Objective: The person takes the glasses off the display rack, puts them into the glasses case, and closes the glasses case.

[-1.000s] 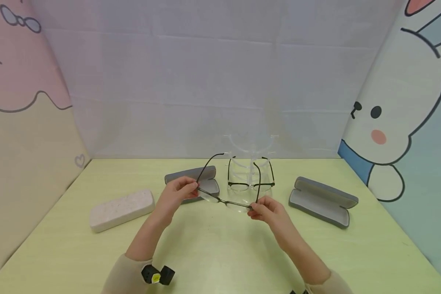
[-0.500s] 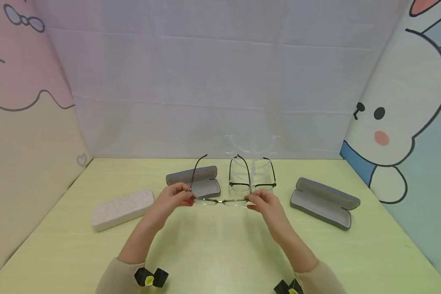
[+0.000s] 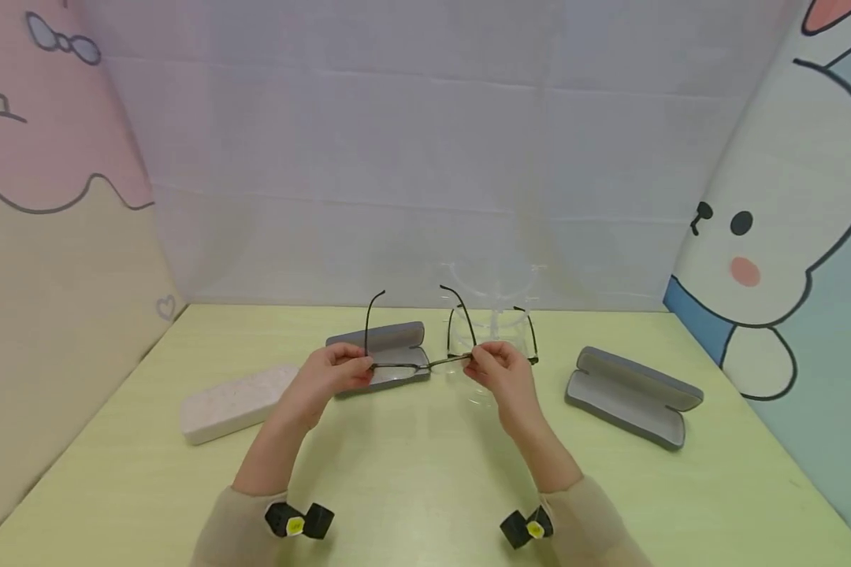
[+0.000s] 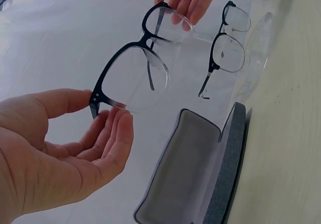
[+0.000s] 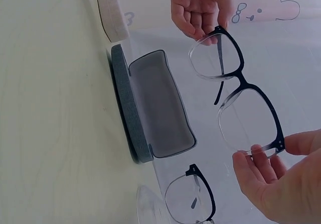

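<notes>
The held glasses (image 5: 242,79) reverse their slant: a second ago their right end sits lowest in the head view, half a second ago the front is roughly level, and now that end is the higher one. Their temples (image 3: 366,331) swing leftward. The right grip (image 3: 505,379) shifts forward and left, now covering much of the black-topped glasses (image 4: 215,47). The left grip (image 3: 329,376) draws back, then edges forward. The right sleeve's black device (image 3: 535,530) comes fully into view.

Eyewear rack (image 3: 495,321) behind right hand (image 3: 505,379)
</notes>
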A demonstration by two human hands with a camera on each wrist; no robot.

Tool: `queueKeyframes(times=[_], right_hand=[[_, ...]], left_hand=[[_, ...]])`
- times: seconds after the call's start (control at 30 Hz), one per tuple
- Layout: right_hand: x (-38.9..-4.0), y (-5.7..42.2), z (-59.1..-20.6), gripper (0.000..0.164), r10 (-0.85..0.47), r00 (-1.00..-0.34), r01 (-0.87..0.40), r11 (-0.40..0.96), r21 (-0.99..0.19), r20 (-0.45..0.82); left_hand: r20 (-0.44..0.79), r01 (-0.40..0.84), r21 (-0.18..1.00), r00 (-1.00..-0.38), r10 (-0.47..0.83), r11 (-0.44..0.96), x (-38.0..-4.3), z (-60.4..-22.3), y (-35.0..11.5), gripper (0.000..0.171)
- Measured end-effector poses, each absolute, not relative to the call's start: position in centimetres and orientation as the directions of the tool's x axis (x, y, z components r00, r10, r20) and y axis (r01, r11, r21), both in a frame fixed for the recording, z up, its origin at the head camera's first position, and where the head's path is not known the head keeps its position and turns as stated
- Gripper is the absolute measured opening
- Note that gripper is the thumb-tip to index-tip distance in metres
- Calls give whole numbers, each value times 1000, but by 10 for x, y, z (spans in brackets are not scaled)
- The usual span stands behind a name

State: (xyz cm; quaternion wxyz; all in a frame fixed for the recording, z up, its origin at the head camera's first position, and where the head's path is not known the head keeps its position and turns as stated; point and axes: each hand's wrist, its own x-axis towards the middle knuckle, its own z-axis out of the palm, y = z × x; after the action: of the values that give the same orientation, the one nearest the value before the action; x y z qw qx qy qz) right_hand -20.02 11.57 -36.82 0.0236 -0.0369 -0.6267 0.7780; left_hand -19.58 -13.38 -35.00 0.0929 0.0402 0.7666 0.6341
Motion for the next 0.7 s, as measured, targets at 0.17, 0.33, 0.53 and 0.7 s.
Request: queueKeyframes(times=[0.17, 0.33, 0.53, 0.7], right_hand=[[-208, 111, -363, 24, 123, -992, -32, -247, -968, 1], [-211, 107, -360, 28, 132, -991, -45, -277, -960, 8], [-210, 112, -359, 31, 129, -992, -34, -283, -958, -3], [-207, 115, -360, 33, 121, -993, -33, -280, -959, -1]], left_hand=[[-102, -88, 987, -990, 101, 134, -199, -341, -129, 40], [-93, -91, 992, -996, 16, 86, -198, -333, -123, 41], [-67, -69, 995, -997, -27, 72, -199, -332, -117, 41], [-67, -71, 993, -997, -41, 98, -196, -335, -113, 41]])
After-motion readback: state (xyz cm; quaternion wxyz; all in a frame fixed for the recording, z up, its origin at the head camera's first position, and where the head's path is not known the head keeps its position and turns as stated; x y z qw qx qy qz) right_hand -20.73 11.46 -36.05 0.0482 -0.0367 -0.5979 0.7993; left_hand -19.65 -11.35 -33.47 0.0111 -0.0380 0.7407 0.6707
